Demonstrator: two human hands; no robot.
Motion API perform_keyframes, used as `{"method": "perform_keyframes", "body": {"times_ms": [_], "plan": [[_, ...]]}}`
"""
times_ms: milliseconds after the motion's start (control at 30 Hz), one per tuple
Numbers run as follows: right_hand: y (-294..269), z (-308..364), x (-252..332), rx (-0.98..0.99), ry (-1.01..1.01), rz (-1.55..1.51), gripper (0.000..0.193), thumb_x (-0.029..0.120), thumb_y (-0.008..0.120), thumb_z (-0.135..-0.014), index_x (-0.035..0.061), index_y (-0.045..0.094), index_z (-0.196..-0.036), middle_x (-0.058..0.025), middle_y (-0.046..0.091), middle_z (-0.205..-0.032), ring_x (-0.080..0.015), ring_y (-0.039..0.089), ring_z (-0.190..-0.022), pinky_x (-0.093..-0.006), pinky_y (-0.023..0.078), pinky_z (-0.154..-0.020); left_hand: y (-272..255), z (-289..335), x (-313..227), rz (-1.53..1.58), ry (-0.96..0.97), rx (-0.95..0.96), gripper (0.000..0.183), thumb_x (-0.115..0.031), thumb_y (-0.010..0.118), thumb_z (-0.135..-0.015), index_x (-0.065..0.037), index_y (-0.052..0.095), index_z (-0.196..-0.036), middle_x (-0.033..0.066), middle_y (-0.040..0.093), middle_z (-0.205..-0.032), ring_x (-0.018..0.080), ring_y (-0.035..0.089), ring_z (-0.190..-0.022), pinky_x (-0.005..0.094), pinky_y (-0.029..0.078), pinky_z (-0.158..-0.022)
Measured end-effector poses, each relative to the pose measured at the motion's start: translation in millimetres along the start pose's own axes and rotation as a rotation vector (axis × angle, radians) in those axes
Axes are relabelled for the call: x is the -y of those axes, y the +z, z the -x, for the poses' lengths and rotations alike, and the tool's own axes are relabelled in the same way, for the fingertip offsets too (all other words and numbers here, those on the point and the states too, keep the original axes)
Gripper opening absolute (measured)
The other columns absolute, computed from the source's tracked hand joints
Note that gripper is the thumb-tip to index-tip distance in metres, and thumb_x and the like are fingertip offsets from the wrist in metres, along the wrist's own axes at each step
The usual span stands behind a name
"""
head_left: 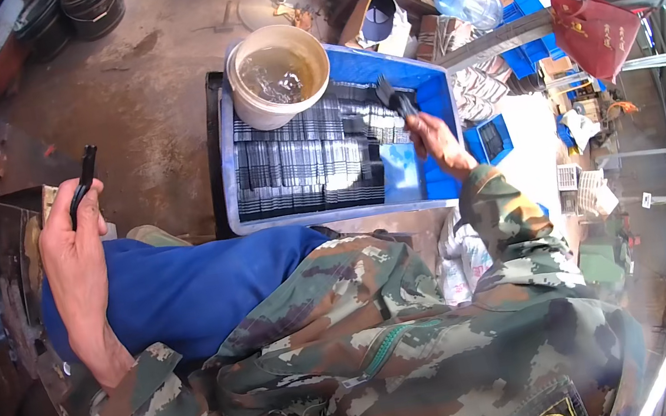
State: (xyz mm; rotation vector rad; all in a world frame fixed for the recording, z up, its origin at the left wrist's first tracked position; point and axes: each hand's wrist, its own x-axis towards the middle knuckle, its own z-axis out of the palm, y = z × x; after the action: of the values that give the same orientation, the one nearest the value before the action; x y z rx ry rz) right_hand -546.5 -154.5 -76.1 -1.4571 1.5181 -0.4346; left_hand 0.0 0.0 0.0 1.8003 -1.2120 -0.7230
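A slim black bar-like piece (85,186) stands upright in my left hand (74,251), its fingers closed around the lower part, off to the left of the crate. My right hand (439,144) reaches over the right side of a blue plastic crate (437,85) and grips a dark flat piece (395,98) whose far end points into the crate. Tight rows of thin black flat parts (299,165) fill most of the crate; part of its blue bottom shows at the near right. A white bucket (245,104) of water sits over the crate's far left corner.
Dark buckets (94,8) stand on the concrete floor at the far left. Beyond the crate are cardboard boxes, a large clear water jug (464,3) and more blue bins. A red bag (596,32) hangs from a metal rail at the right. Blue cloth (188,289) covers my lap.
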Motion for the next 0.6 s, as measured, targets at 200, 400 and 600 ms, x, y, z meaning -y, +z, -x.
{"method": "perform_keyframes", "body": {"times_ms": [200,400,600], "plan": [[9,30,-88,-0.049,0.371,-0.321,0.037,0.041,0.06,-0.099,0.0036,0.058,-0.099,0.0011,0.047,-0.069,-0.0119,0.046,-0.054,-0.03,0.043,-0.05,2,-1,-1,0.0,-0.058,0.011,0.026,-0.021,0.057,-0.103,-0.001,0.067,-0.116,-0.0047,0.044,-0.07,0.003,0.039,-0.064,0.0217,0.03,-0.056],[10,8,-117,-0.01,0.45,-0.338,0.037,0.04,0.061,-0.099,0.0036,0.06,-0.1,-0.0027,0.055,-0.072,-0.016,0.056,-0.058,-0.0337,0.052,-0.056,4,-3,-5,-0.056,-0.078,0.01,0.026,-0.022,0.057,-0.103,-0.003,0.068,-0.116,-0.0047,0.043,-0.071,0.0038,0.038,-0.066,0.0221,0.028,-0.058],[20,15,-106,0.187,0.605,-0.291,0.04,0.04,0.054,-0.103,0.0014,0.062,-0.104,-0.011,0.07,-0.095,-0.0219,0.067,-0.086,-0.0402,0.055,-0.081,-1,3,4,-0.062,-0.109,0.008,0.025,-0.02,0.057,-0.103,-0.004,0.068,-0.118,-0.0034,0.045,-0.074,0.004,0.04,-0.067,0.0216,0.03,-0.059]]}}
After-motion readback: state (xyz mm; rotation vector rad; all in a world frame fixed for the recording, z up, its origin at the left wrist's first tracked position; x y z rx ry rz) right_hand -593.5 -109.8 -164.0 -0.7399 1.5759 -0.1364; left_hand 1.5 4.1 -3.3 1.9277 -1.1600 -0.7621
